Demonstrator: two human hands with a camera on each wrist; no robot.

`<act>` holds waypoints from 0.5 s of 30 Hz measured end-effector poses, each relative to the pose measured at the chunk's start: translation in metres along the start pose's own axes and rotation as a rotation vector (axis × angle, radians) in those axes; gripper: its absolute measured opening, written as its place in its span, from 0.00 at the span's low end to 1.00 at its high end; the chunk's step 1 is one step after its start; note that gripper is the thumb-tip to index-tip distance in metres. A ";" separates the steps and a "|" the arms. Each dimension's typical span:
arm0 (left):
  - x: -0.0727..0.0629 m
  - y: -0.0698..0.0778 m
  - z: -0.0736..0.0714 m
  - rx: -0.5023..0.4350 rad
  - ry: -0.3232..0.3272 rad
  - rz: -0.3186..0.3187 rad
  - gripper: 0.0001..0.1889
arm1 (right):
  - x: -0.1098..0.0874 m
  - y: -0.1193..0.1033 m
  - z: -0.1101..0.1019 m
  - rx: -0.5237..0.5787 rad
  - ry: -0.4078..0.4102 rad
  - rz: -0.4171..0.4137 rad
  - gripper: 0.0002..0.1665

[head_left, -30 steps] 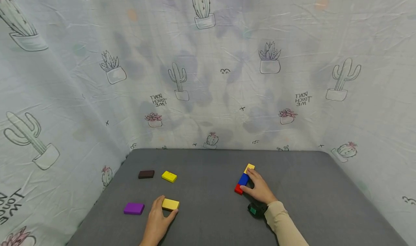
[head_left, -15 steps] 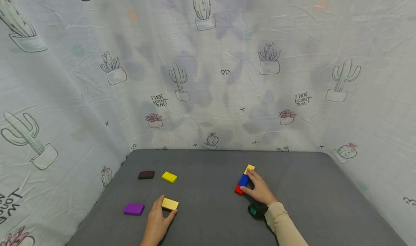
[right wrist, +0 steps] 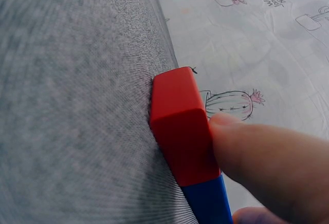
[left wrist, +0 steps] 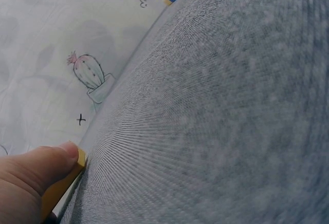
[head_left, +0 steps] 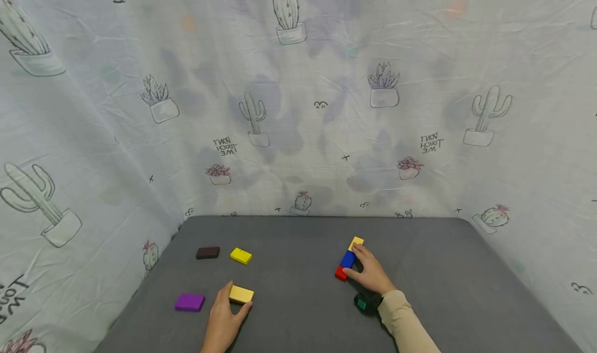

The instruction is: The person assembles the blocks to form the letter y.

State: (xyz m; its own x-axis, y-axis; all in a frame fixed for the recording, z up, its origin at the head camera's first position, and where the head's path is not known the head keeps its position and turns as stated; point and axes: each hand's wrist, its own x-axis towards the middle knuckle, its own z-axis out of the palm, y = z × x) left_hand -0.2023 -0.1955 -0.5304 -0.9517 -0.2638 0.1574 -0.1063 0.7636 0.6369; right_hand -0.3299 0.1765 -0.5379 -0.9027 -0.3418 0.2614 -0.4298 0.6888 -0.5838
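On the left of the table, in the head view, my left hand (head_left: 222, 316) holds a pale yellow rectangular block (head_left: 241, 294) between thumb and index finger. The left wrist view shows the thumb (left wrist: 49, 163) against one end of that block. Further right, a red block (head_left: 341, 273), a blue block (head_left: 347, 259) and another pale yellow block (head_left: 356, 243) form a slanted row, end to end. My right hand (head_left: 371, 271) rests along the row's right side, thumb at the red block, fingertips at the pale yellow one. In the right wrist view the thumb (right wrist: 257, 154) touches the red block.
A purple block (head_left: 189, 302) lies left of my left hand. Behind are a dark brown block (head_left: 207, 253) and a bright yellow block (head_left: 241, 256). A black device with a green patch (head_left: 366, 304) sits at my right wrist. A cactus-print cloth (head_left: 298, 135) surrounds the grey table (head_left: 298, 322).
The head view has shifted slightly. Both hands and the blocks stay essentially where they were on the table.
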 end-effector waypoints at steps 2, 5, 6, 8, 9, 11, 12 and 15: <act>-0.001 -0.001 0.000 -0.002 -0.008 -0.002 0.41 | 0.000 0.000 0.001 0.005 0.000 -0.002 0.47; -0.001 -0.002 -0.001 -0.004 -0.014 -0.004 0.41 | 0.000 0.001 0.003 0.001 0.010 -0.003 0.47; -0.002 -0.002 -0.001 -0.001 -0.014 -0.004 0.41 | 0.000 0.002 0.003 -0.005 0.013 -0.006 0.47; -0.002 -0.001 -0.001 0.002 -0.016 -0.009 0.42 | 0.000 0.002 0.004 -0.001 0.021 -0.008 0.47; -0.001 -0.001 -0.001 0.005 -0.017 -0.012 0.42 | 0.000 0.002 0.004 -0.003 0.024 -0.009 0.47; -0.001 0.000 -0.001 0.010 -0.021 -0.017 0.42 | -0.001 0.002 0.004 0.007 0.030 -0.011 0.47; -0.001 0.000 -0.001 0.013 -0.023 -0.019 0.42 | -0.001 0.002 0.004 0.004 0.033 -0.013 0.47; 0.000 0.001 -0.001 0.014 -0.026 -0.026 0.42 | -0.001 0.003 0.004 0.009 0.041 -0.015 0.47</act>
State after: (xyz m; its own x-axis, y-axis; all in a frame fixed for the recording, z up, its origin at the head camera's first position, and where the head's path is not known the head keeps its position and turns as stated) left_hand -0.2021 -0.1952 -0.5287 -0.9556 -0.2687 0.1209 -0.1354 0.7649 0.6298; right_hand -0.3299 0.1764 -0.5425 -0.8963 -0.3254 0.3014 -0.4433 0.6779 -0.5865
